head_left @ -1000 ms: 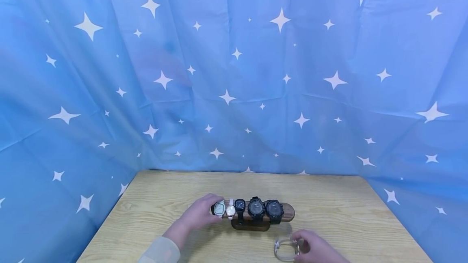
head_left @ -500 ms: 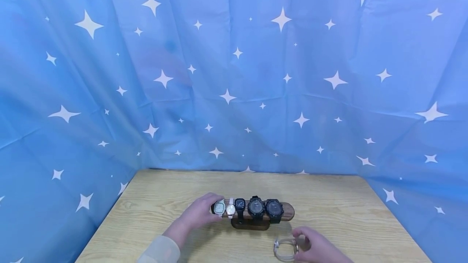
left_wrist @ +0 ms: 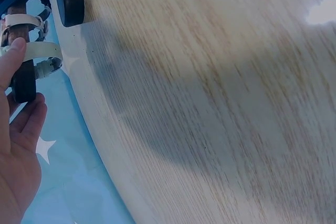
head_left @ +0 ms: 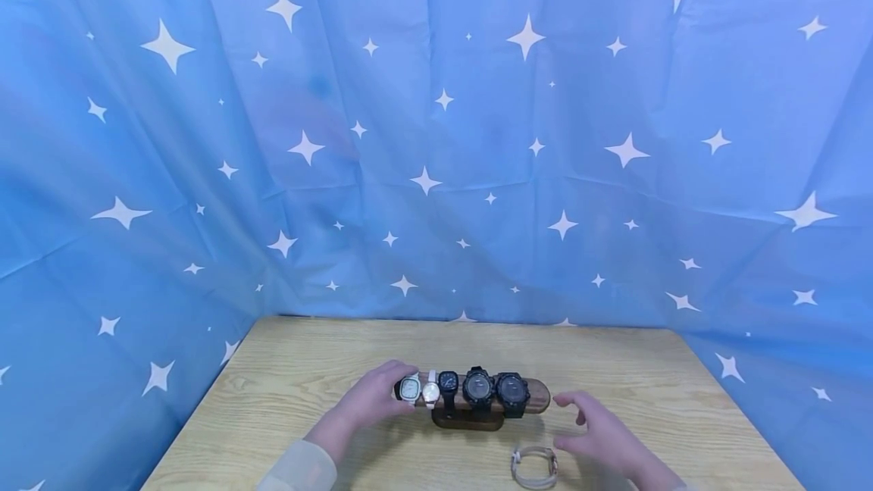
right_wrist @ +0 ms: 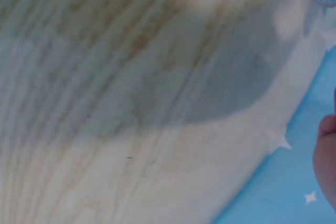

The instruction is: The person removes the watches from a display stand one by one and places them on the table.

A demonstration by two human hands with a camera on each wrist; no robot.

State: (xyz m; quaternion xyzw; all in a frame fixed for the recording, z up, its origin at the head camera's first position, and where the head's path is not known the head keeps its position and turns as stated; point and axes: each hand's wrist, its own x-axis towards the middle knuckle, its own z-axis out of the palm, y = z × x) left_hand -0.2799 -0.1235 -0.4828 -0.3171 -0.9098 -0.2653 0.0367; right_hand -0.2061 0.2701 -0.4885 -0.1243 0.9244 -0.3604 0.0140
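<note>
A wooden watch stand (head_left: 539,397) carries a row of several watches. From the left these are a square-faced watch with a pale strap (head_left: 409,389), a small round watch on a white strap (head_left: 431,392), a square black watch (head_left: 448,383) and two chunky black watches (head_left: 478,387). My left hand (head_left: 373,398) grips the bar's left end; in the left wrist view its thumb lies along the bar beside the pale strap. My right hand (head_left: 600,434), thumb and finger spread, holds nothing just off the bar's right end. A light-strapped wristwatch (head_left: 535,482) stands on its side on the table below.
The wooden table (head_left: 307,347) runs back to a blue star-patterned cloth (head_left: 477,135), which also hangs along both sides. The stand's dark base (head_left: 467,421) rests on the tabletop.
My right hand has let go of the light-strapped watch and moved up towards the stand's right end. That watch stays where it was. The left hand keeps its grip.
</note>
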